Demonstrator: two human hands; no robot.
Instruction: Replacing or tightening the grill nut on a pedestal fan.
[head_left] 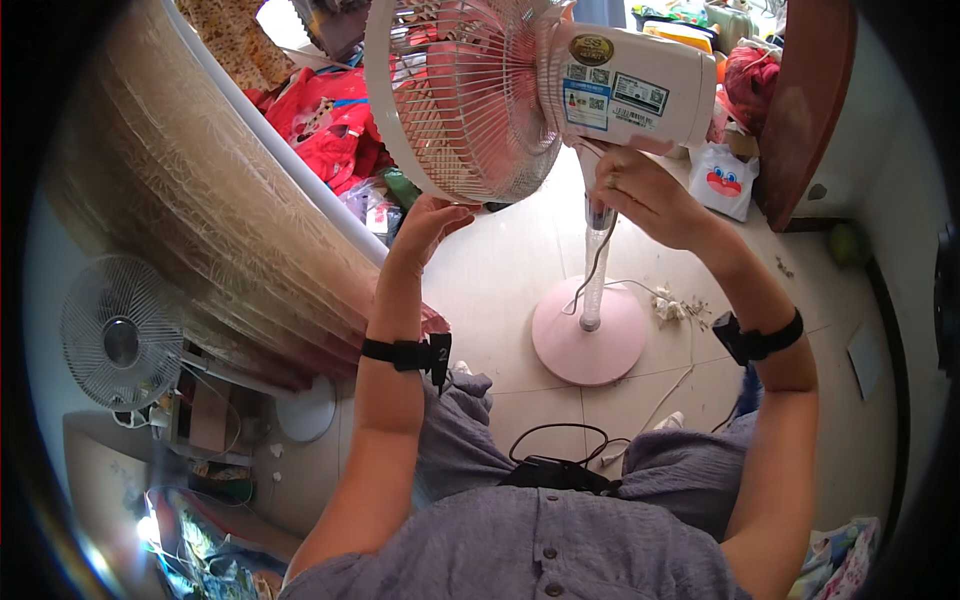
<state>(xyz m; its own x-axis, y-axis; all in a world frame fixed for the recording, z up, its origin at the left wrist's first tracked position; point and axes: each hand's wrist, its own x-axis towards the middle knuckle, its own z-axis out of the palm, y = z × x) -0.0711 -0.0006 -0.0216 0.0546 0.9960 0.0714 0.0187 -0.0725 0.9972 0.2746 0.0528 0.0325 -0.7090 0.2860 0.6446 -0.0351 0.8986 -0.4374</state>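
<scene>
A white and pink pedestal fan (628, 88) stands in front of me, its wire cage (470, 120) facing left. Labels cover the side of its motor housing. At the cage's lower rim is my left hand (430, 228), fingers bent against it and partly hidden. My right hand (652, 197) closes its fingers round the neck just under the housing, where the pole begins. Below, a clear-wrapped pole (593, 265) runs down to a round pink base (590, 335) on the floor. The cord hangs beside the pole.
A second white fan (121, 342) stands at the left beside a beige curtain (230, 200). Red clothes (325, 125) lie piled behind the cage. A white bag (722, 180) sits at the back right, near a brown panel (815, 110). Cord (675, 385) trails across the tiles.
</scene>
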